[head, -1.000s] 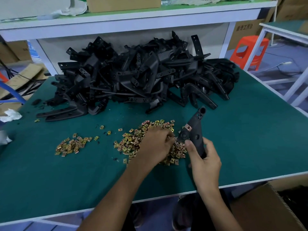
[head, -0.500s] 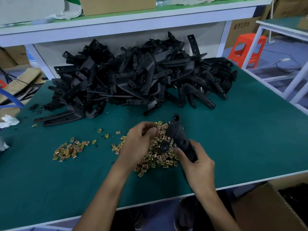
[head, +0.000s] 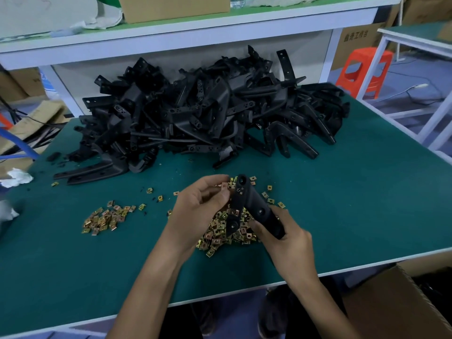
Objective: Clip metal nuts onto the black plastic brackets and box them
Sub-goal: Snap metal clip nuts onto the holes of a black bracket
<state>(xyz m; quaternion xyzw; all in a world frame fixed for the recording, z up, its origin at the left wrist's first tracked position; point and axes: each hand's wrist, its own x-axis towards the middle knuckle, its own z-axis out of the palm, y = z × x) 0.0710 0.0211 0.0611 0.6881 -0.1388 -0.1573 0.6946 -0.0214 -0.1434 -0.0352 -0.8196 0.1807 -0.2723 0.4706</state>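
As one stands at the green-topped work table (head: 354,204), the big heap of gold-coloured metal clip nuts (head: 220,234) near its front edge makes the handiest marker. Far to the left of that heap, at the table's edge, lies a crumpled white rag (head: 17,177). Nearer, and also to the left of the heap, sits a smaller pile of the same nuts (head: 105,220), apart from it. Behind the heap, a sprawling mound of black plastic brackets (head: 208,113) spreads across the back of the table.

Over the heap's left side hangs the left hand (head: 198,206), fingers curled, pinching a single copper-tinted nut (head: 224,185) at its fingertips, right beside the upper end of an angled black plastic bracket (head: 252,207). That bracket is held above the heap, one arm pointing down into the nuts. The right hand (head: 286,241), over the heap's right side, grips the bracket's other arm with thumb and fingers wrapped round it.

Below and right of the heap, past the table edge, stands an open brown cardboard box (head: 391,311). Far behind, to the right, is an orange plastic stool (head: 364,69).
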